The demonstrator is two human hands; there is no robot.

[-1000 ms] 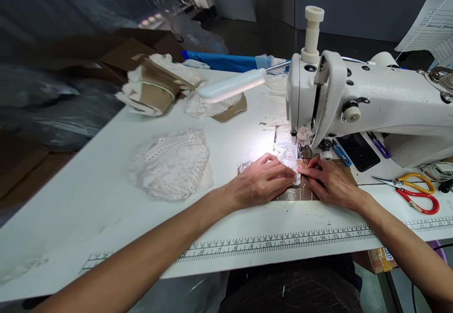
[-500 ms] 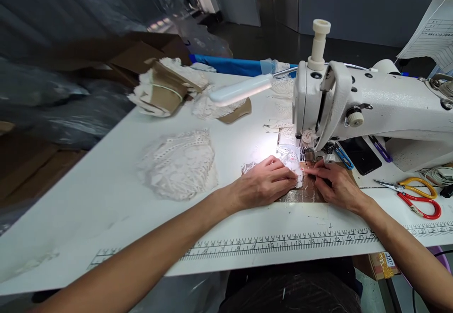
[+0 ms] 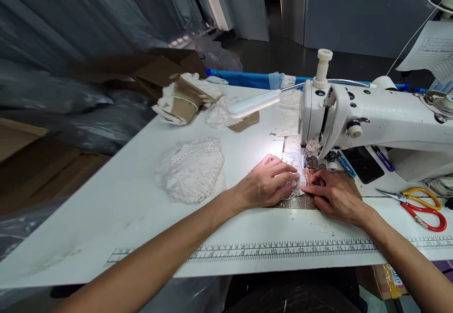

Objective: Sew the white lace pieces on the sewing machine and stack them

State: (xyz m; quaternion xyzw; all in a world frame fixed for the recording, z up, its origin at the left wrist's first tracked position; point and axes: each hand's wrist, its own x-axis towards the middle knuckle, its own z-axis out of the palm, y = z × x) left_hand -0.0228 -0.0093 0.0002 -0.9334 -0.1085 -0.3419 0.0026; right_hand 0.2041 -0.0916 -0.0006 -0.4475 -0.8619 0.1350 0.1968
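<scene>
Broad white surface (image 3: 116,218), printed ruler strip (image 3: 283,249) along its near edge. White sewing machine (image 3: 382,114) at the right, cream spool pin on top, lamp (image 3: 255,104) on a flexible neck lit over the needle area. Cardboard boxes (image 3: 155,67) blurred beyond the far left edge. Loose heap of white lace (image 3: 191,169) in the middle of the surface, well left of the needle. Lace bundles wrapped on brown card (image 3: 186,100) farther back, near the lamp head. Brown taped patch (image 3: 300,202) just in front of the machine. Left hand (image 3: 267,183) laid flat, palm down, fingers spread on a small white lace piece (image 3: 295,176) that lies on the patch right below the presser foot. Right hand (image 3: 334,195) just beside, fingers bent, tips pinching the right edge of the same lace piece, fingertips of both hands nearly touching. Dark phone (image 3: 363,164) under the machine arm. Red and yellow scissors (image 3: 421,204) on the surface to the right, well apart from the hands. Blue thread snips (image 3: 343,164) beside the needle plate.
</scene>
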